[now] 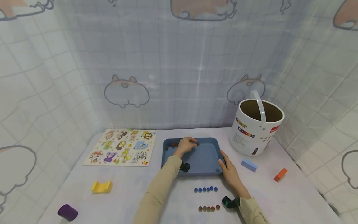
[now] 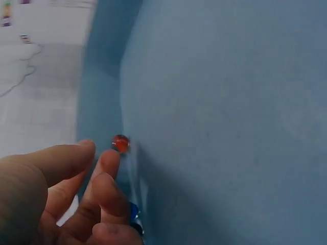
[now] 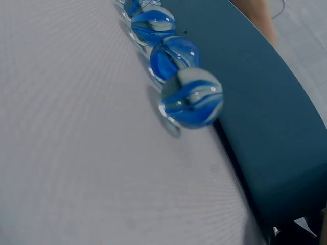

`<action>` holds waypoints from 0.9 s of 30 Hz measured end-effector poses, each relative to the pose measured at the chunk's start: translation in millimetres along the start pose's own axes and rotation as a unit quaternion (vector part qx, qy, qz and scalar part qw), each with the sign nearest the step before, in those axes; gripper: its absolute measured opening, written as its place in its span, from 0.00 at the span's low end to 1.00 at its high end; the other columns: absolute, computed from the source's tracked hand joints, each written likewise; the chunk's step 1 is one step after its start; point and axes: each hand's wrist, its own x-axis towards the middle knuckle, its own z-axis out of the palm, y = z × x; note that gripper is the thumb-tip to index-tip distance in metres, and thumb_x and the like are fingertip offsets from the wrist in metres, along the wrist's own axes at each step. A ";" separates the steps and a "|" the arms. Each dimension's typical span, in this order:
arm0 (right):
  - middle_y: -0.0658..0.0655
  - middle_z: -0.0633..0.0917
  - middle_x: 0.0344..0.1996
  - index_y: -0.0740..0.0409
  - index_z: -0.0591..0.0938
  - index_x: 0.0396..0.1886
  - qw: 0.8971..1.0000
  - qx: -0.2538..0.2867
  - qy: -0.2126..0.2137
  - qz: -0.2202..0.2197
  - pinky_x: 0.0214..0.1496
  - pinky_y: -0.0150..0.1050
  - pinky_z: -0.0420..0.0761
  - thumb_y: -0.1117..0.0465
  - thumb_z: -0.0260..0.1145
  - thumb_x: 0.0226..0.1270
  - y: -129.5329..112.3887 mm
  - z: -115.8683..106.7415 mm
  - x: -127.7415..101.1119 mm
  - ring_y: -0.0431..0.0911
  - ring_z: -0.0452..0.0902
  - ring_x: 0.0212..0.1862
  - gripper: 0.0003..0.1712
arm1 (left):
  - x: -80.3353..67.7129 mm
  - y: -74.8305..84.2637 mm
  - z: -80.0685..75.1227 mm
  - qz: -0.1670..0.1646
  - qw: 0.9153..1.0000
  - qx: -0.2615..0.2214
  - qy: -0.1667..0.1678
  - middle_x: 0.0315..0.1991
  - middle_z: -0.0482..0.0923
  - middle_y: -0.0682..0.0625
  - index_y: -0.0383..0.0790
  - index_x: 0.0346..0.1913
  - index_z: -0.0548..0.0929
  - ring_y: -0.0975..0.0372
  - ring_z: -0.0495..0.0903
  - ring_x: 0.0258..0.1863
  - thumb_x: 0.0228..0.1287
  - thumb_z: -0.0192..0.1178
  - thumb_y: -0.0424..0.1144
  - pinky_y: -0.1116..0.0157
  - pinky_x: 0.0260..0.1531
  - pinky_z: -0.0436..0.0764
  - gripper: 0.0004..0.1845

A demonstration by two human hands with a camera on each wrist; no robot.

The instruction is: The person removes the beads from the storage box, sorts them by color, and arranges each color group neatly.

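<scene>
My left hand (image 1: 186, 145) reaches over the blue tray (image 1: 205, 160) to its back wall. In the left wrist view, a red marble (image 2: 120, 143) sits just beyond the fingertips, against the tray wall; thumb and forefinger are apart. Blue marbles (image 2: 134, 210) show behind the fingers. More marbles (image 1: 172, 145) line the tray's back left corner, partly hidden by the hand. Along the tray's right side lies my right hand (image 1: 230, 172), fingers straight outside and thumb at the rim. Blue marbles (image 1: 204, 189) form a row before the tray, also close up in the right wrist view (image 3: 193, 98).
Reddish-brown marbles (image 1: 208, 209) make a nearer row. A white bucket (image 1: 249, 137) stands back right, beside a blue block (image 1: 249, 165) and an orange block (image 1: 280, 175). Leftward are an animal puzzle board (image 1: 120, 147), a yellow block (image 1: 102, 187) and a purple cylinder (image 1: 68, 212).
</scene>
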 end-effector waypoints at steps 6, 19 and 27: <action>0.66 0.61 0.73 0.55 0.57 0.76 1.000 0.005 0.001 0.003 0.69 0.65 0.58 0.50 0.48 0.79 0.2 0.9 -1.9 0.66 0.57 0.72 0.32 | 10.5 -1.7 9.8 0.021 0.997 0.072 0.005 0.45 0.85 0.45 0.44 0.52 0.85 0.56 0.82 0.33 0.66 0.62 0.38 0.64 0.30 0.77 0.13; 0.66 0.60 0.74 0.54 0.55 0.77 1.000 0.004 -0.006 0.012 0.70 0.65 0.57 0.49 0.47 0.79 -2.3 -0.5 0.7 0.66 0.56 0.73 0.32 | 14.5 7.5 16.3 0.019 0.974 0.221 0.042 0.40 0.86 0.48 0.48 0.38 0.88 0.55 0.83 0.32 0.61 0.67 0.42 0.59 0.27 0.79 0.05; 0.66 0.61 0.73 0.53 0.56 0.77 1.000 0.004 -0.004 0.014 0.70 0.65 0.58 0.49 0.47 0.79 -2.3 1.1 -0.3 0.66 0.57 0.72 0.32 | 14.2 8.6 21.1 0.025 0.979 0.204 0.008 0.43 0.85 0.50 0.50 0.39 0.88 0.57 0.82 0.35 0.58 0.69 0.45 0.59 0.33 0.79 0.07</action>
